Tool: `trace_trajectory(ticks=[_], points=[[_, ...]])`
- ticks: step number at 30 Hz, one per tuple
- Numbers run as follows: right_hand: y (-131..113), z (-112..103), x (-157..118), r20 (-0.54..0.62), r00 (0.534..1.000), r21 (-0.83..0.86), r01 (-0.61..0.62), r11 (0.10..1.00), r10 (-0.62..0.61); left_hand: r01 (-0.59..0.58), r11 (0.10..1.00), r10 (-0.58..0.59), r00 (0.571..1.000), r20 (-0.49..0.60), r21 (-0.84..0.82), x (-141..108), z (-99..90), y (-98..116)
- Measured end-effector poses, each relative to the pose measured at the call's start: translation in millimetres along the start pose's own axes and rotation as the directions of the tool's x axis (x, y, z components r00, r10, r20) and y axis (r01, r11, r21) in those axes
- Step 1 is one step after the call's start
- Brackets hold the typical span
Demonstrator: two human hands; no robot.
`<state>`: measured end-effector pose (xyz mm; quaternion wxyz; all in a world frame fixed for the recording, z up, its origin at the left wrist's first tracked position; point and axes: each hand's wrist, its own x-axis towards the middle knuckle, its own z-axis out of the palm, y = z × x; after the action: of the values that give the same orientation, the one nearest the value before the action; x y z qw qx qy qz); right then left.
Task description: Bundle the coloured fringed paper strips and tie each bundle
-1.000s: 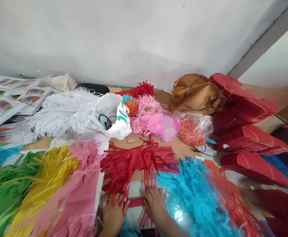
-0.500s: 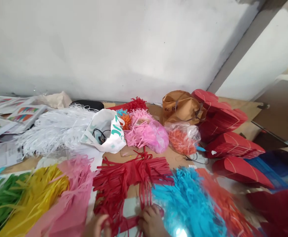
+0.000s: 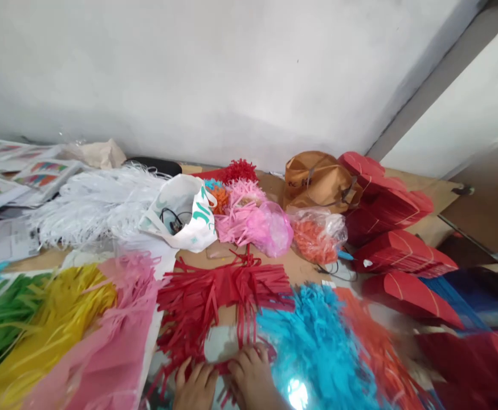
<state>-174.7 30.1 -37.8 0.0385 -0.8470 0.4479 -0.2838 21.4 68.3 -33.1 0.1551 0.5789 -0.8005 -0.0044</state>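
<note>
Fingers of left hand (image 3: 195, 387), cut off below, and right hand (image 3: 253, 374) bend over a red strip (image 3: 222, 368), bottom centre, partly hiding it; whether they grip I cannot tell.

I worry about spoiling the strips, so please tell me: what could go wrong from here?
The loose red strips by the left hand and right hand could tangle or tear if pulled hard. The blue strips lie close beside the right hand, so they might get dragged in among the red ones.
</note>
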Motion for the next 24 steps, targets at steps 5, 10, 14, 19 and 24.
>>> trace_trajectory(ticks=[5,10,14,19,24], points=[[7.6,-16.0,-0.9,0.180,0.982,-0.035,-0.044,0.998,0.050,0.022,0.999,-0.021,1.000,0.006,-0.046,-5.7,-11.6,-13.1],[24.8,-33.6,7.7,0.272,0.962,0.059,-0.020,0.998,0.003,0.055,0.997,-0.054,0.998,0.020,-0.058,-3.3,-22.5,-28.2],[28.6,-41.1,17.2,0.329,0.944,0.115,-0.079,0.990,0.037,0.157,0.984,-0.150,0.985,0.082,-0.082,5.3,-31.5,-20.8],[25.4,-42.2,19.7,0.306,0.940,0.219,-0.221,0.950,0.148,0.216,0.971,-0.200,0.968,0.149,-0.098,15.6,-38.9,-12.0],[20.8,-44.7,22.1,0.300,0.932,0.190,-0.269,0.944,0.205,0.248,0.963,-0.228,0.959,0.171,-0.104,22.1,-42.6,-8.8]])
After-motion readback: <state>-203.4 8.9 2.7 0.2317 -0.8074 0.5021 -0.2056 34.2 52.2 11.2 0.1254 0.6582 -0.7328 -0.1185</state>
